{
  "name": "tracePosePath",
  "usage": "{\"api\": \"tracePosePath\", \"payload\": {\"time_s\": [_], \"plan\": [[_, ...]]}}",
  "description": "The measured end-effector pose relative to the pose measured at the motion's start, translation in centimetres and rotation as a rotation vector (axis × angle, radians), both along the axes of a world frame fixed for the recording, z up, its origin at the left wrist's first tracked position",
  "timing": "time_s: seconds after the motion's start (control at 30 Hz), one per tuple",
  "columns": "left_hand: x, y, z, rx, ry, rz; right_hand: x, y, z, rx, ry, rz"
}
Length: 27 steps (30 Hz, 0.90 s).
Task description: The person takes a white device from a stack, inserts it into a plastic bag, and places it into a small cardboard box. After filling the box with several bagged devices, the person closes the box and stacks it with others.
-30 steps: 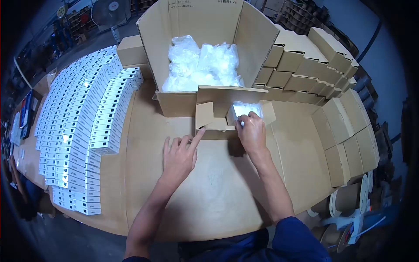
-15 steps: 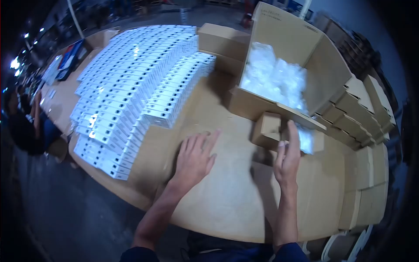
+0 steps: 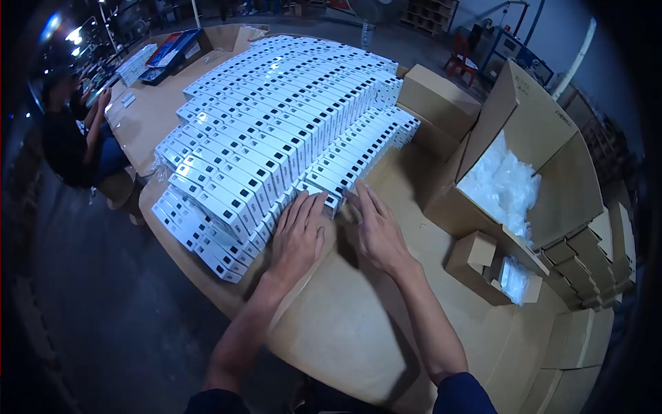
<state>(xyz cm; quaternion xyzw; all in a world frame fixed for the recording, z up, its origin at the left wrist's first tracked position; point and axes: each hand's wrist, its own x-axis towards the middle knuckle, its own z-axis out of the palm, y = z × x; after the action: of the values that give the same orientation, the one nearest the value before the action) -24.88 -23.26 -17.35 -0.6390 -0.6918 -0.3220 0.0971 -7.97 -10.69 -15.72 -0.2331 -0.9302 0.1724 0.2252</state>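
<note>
Rows of slim white boxes (image 3: pixel 262 131) with dark squares on their ends are stacked in tiers on the brown table (image 3: pixel 331 324). My left hand (image 3: pixel 298 231) touches the near end of the lower row, fingers stretched out over the box edges. On the right end of that same row is my right hand (image 3: pixel 380 231), its fingers extended and slightly apart. Both hands flank the row's front boxes, whose lower parts are hidden by the fingers. No separate item shows in either palm.
A large open carton (image 3: pixel 531 186) holds clear plastic bags (image 3: pixel 503 183). Before it sits a small open carton (image 3: pixel 476 265) with a plastic packet. Folded cartons (image 3: pixel 586 259) line the right edge. Another person (image 3: pixel 72 134) sits at far left, near a blue tray (image 3: pixel 172 52).
My view has turned left. Both hands have moved to the white boxes; my right hand has left the small carton, and my left hand has come off the bare tabletop.
</note>
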Motion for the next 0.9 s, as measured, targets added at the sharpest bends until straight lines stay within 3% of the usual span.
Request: {"api": "tracePosePath", "payload": {"time_s": [0.17, 0.4, 0.5, 0.63, 0.7, 0.83, 0.9], "plan": [[-1.2, 0.1, -0.7, 0.028, 0.062, 0.029, -0.5, -0.1, 0.1, -0.018, -0.065, -0.017], [-0.9, -1.0, 0.1, 0.132, 0.094, 0.019, 2.1, -1.2, 2.4, -0.106, 0.106, -0.002], [1.6, -1.7, 2.0, 0.212, 0.02, -0.08, 5.0, -2.0, 5.7, -0.798, 0.1, -0.024], [5.8, -0.9, 5.1, 0.312, 0.014, -0.291, 8.0, -2.3, 6.7, -1.341, 0.352, 0.168], [8.1, -0.1, 6.7, 0.327, -0.008, -0.385, 9.5, -2.0, 6.2, -1.344, 0.495, 0.139], [12.0, 2.2, 11.9, 0.081, -0.367, -0.607, 15.4, -0.9, 8.7, -1.266, 0.701, 0.065], [13.5, 5.3, 13.3, 0.114, -0.297, -0.663, 18.6, -0.5, 11.0, -1.042, 0.669, -0.053]]}}
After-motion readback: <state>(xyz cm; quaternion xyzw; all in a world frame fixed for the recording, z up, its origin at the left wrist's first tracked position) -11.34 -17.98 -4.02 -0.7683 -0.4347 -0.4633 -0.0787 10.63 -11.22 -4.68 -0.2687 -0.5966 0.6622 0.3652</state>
